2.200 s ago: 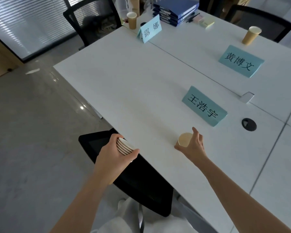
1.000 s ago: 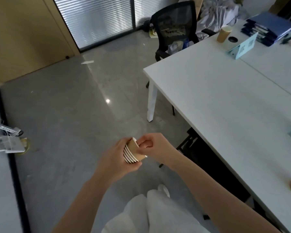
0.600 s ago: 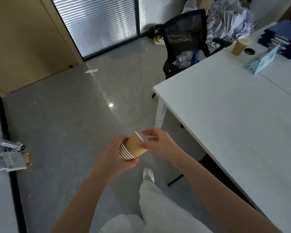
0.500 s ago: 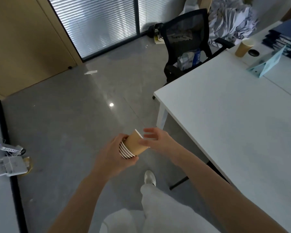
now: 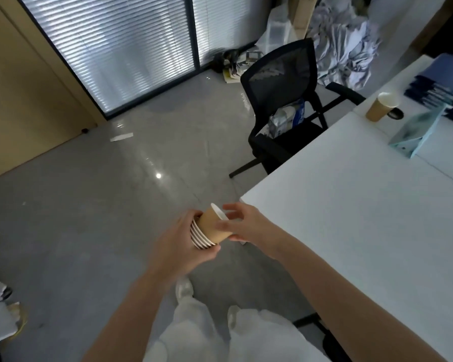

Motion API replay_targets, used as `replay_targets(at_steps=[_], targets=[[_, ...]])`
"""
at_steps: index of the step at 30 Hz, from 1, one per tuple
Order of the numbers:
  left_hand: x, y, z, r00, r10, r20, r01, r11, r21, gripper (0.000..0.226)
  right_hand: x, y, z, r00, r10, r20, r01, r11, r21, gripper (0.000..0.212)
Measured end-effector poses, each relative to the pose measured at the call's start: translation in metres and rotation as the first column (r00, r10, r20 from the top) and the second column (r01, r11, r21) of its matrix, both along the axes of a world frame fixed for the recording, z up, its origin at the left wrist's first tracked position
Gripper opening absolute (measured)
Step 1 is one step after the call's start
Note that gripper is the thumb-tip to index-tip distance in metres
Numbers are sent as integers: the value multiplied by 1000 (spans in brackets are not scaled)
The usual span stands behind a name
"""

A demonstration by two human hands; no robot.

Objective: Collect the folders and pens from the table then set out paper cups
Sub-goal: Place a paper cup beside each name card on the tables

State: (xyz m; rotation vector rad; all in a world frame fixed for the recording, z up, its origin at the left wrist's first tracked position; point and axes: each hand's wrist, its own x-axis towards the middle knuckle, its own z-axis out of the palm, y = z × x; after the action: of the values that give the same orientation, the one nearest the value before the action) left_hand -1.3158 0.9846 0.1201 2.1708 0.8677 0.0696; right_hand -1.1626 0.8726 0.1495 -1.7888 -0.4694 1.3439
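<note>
My left hand (image 5: pixel 177 248) grips a nested stack of brown paper cups (image 5: pixel 203 237) by its rim end, held on its side over the floor just off the white table's (image 5: pixel 351 205) near corner. My right hand (image 5: pixel 251 226) curls its fingers and thumb round the outermost cup (image 5: pixel 212 224), whose white base points up and right. One paper cup (image 5: pixel 380 107) stands at the table's far edge. Blue folders (image 5: pixel 439 90) lie stacked at the far right, behind a pale blue name card (image 5: pixel 416 134).
A black mesh office chair (image 5: pixel 280 100) with a bag on its seat stands at the table's far end. Beyond it are window blinds, crumpled cloth and floor clutter. Grey floor spreads to the left. A second black chair base shows at the lower right (image 5: pixel 330 340).
I have turned from the table's long side toward its corner. The right hand left a cup on the table, came to the stack and has drawn the outermost cup partway off.
</note>
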Motion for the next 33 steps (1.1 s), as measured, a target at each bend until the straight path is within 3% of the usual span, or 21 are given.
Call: replay_targets(at_steps=[12,17,24,33], targets=[[78,198,-12,981,-196,-1,195,976,-101,70,58,171,-6,990,-138,-23,136,986,-93,60],[135,244,-9,922,-387,-3,387,922,-5,86,91,213,-10,982,-186,-25,182,978,-102,60],[232,262,-13,811,-585,11,584,810,46,81,158,213,-26,915,-383,-127,379,924,-59,59],[385,239,-20,732,-680,-30,681,732,12,73,286,183,-46,785,-582,-212,589,807,-34,55]])
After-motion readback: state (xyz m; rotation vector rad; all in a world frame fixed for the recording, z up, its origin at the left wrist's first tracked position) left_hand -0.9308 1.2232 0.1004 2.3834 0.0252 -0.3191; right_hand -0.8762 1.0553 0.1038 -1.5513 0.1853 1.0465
